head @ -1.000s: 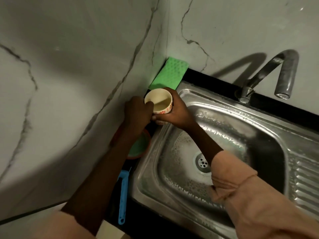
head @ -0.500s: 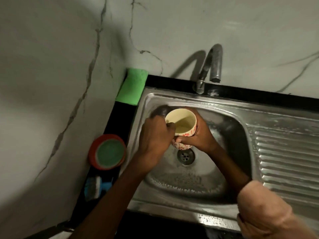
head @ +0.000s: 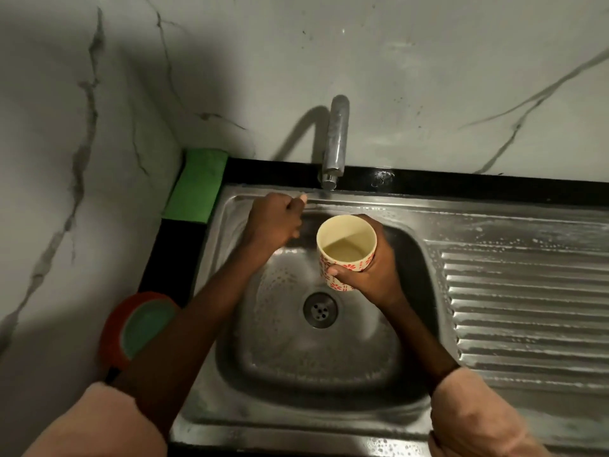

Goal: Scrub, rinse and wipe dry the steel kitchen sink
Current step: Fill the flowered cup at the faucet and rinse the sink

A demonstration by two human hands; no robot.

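Right hand [head: 369, 272] clamped round cup [head: 346, 250], pale liquid inside, above drain [head: 320, 310]. Left hand [head: 273, 224] at 10 o'clock of cup, fingers curled, empty or not: cannot tell. Risk: wet cup slips, spills into soapy sink [head: 362, 420].

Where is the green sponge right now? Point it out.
In the head view the green sponge leans in the back left corner against the wall, beside the sink rim, left of the tap.

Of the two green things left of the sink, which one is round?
The green pad in the red-rimmed dish, near the left forearm; the green sponge in the back corner is rectangular.
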